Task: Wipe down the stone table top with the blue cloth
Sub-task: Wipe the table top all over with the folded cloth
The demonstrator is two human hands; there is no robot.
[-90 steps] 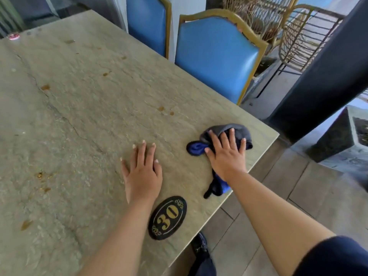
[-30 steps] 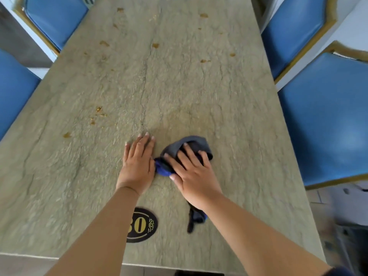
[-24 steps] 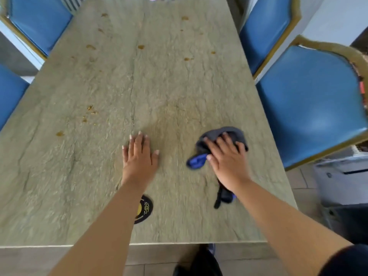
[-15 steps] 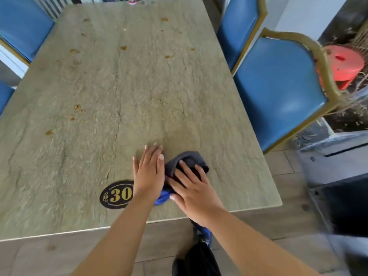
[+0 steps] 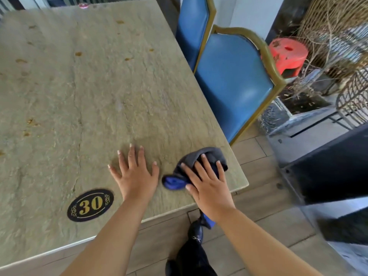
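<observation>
stone table (image 5: pixel 111 92) | chairs (image 5: pixel 233 84) right | left hand (image 5: pixel 135 176) flat, fingers spread | right hand (image 5: pixel 209 188) presses cloth (image 5: pixel 191 168)

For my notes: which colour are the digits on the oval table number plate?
Gold on a black oval number plate, clearest in the head view.

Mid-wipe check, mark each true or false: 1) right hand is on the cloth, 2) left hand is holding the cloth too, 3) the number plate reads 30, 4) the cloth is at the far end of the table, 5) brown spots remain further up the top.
1) True. The right hand presses flat on the blue cloth.
2) False. The left hand lies flat on the bare stone table top, beside the cloth, not touching it.
3) True. The oval number plate reads 30.
4) False. The cloth is at the near right corner, with one end hanging off the edge.
5) True. Brown spots dot the far part.
</observation>
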